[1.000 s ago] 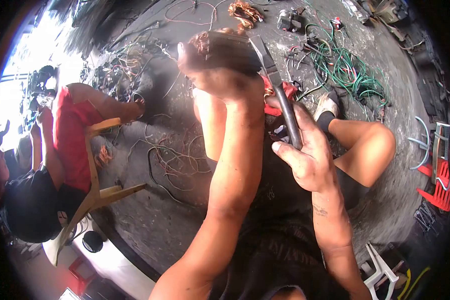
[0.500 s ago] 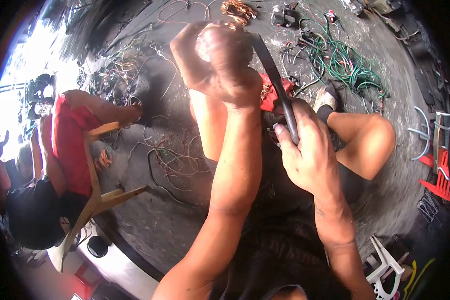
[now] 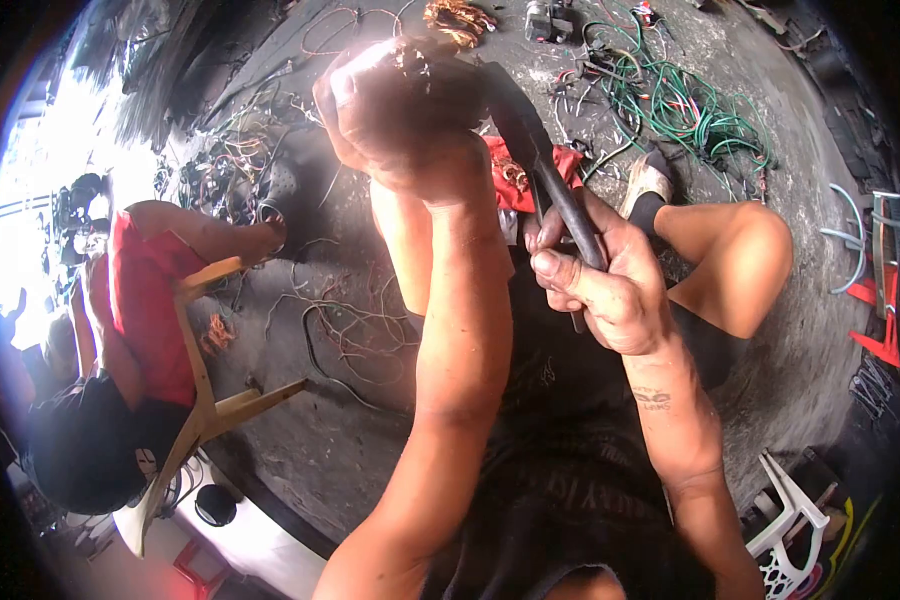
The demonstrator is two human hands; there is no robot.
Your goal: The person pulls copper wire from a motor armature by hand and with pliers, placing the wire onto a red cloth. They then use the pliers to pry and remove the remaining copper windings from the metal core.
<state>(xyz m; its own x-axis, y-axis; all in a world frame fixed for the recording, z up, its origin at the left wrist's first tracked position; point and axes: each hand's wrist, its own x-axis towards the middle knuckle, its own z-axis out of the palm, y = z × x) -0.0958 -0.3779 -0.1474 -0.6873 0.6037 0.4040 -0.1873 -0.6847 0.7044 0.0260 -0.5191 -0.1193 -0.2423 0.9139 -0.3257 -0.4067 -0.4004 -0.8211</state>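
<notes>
My right hand point(image 3: 610, 285) is closed around the handles of dark metal shears point(image 3: 518, 115), whose second handle shows beneath the fingers. The head of the shears points up and left and reaches the edge of my left hand point(image 3: 405, 125). That left hand is raised and closed, palm side blurred and in glare. Small bright bits show at its top, but what it grips I cannot make out. Behind the shears, on the floor between my legs, lies a red cloth or bag point(image 3: 560, 165) with copper-coloured strands on it.
Tangled green wires point(image 3: 700, 130) lie at the upper right, near a small dark motor-like part point(image 3: 548, 22). A copper wire bundle point(image 3: 458, 20) lies at the top. Loose thin wires point(image 3: 355, 325) spread left of my legs. Another person point(image 3: 155, 310) sits on a chair point(image 3: 205, 390) at the left.
My left hand has moved slightly left. My right hand has turned and shifted down a little, so its thumb and curled fingers show more. The shears' second handle is now visible.
</notes>
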